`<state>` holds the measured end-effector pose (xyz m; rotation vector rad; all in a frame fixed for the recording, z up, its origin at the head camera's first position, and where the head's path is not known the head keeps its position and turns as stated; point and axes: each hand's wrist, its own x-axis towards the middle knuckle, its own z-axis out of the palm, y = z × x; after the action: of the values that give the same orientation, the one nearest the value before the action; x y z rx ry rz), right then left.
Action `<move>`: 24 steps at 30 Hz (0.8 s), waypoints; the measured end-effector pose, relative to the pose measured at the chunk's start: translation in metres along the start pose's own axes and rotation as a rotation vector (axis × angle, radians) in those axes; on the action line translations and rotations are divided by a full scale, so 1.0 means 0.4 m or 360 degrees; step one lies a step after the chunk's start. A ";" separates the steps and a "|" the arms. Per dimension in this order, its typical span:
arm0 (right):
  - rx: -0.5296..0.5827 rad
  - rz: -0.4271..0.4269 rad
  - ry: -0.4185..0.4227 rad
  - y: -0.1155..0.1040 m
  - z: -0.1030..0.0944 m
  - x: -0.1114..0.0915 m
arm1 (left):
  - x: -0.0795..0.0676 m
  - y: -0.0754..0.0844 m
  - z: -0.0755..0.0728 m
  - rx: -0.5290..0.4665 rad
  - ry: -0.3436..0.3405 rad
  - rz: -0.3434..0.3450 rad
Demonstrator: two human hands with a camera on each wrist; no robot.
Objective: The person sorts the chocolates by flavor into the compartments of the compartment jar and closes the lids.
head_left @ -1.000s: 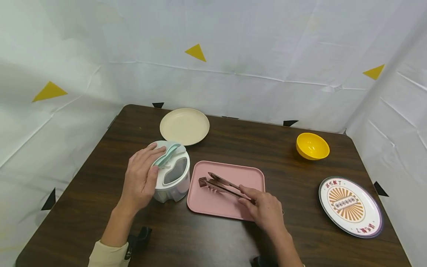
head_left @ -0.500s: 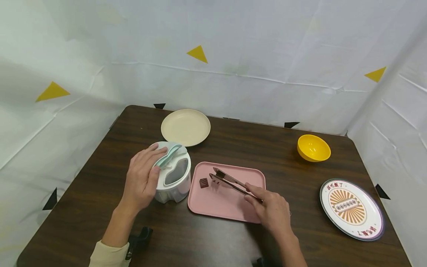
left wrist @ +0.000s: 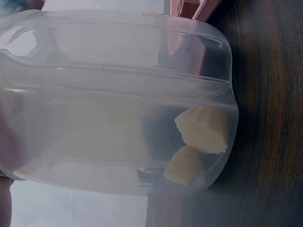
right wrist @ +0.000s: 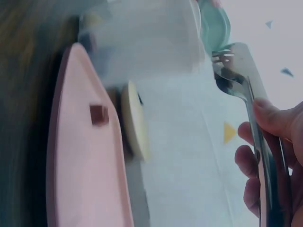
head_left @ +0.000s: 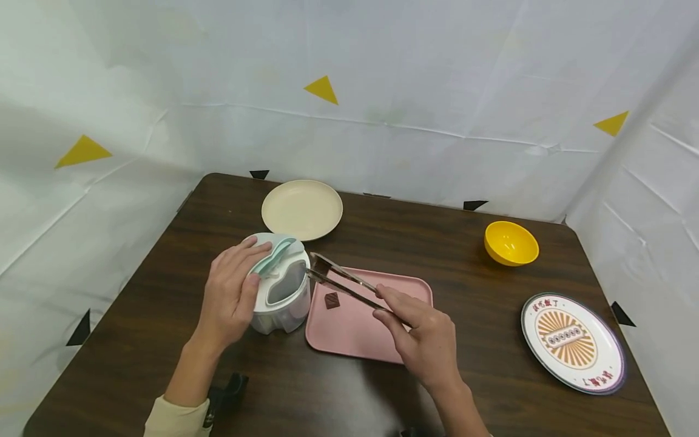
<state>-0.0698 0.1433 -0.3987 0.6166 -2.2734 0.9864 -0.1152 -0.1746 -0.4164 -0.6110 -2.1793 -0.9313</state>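
Note:
My left hand [head_left: 232, 288] rests on the lid of a round, clear-walled storage container [head_left: 281, 314], fingers and thumb beside its teal raised strip [head_left: 275, 255]. Through the wall in the left wrist view, cream-coloured molded pieces [left wrist: 202, 130] show at the bottom. Metal tongs [head_left: 355, 294] are gripped in my right hand [head_left: 423, 340], their tips at the container's right rim, beside the lid's opening [head_left: 288, 282]. A dark brown piece, like a chocolate [head_left: 321, 265], sits between the tips. Another chocolate [head_left: 332, 300] lies on the pink tray [head_left: 355, 337].
A cream plate [head_left: 302, 209] stands behind the container. Toward the right are a yellow bowl [head_left: 511, 244] and a white patterned plate [head_left: 573, 343]. White sheeting hangs behind the dark wooden table [head_left: 180, 261].
The tongs closed on one of two chocolates on the tray, then lifted and moved left to the container with it. My left hand has stayed on the lid.

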 end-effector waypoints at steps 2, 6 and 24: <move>0.0031 -0.0042 0.0002 -0.016 0.014 0.006 | 0.000 0.000 -0.001 0.0000 0.0002 0.0001; 0.0085 -0.0113 0.0000 -0.038 0.038 0.013 | 0.001 0.001 -0.001 0.0000 0.0003 0.0006; -0.0015 -0.0130 -0.0060 -0.049 0.060 0.014 | 0.003 -0.001 -0.001 -0.0014 0.0009 0.0016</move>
<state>-0.0695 0.1117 -0.3986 0.7235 -2.2654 0.9317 -0.1159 -0.1749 -0.4154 -0.6223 -2.1666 -0.9364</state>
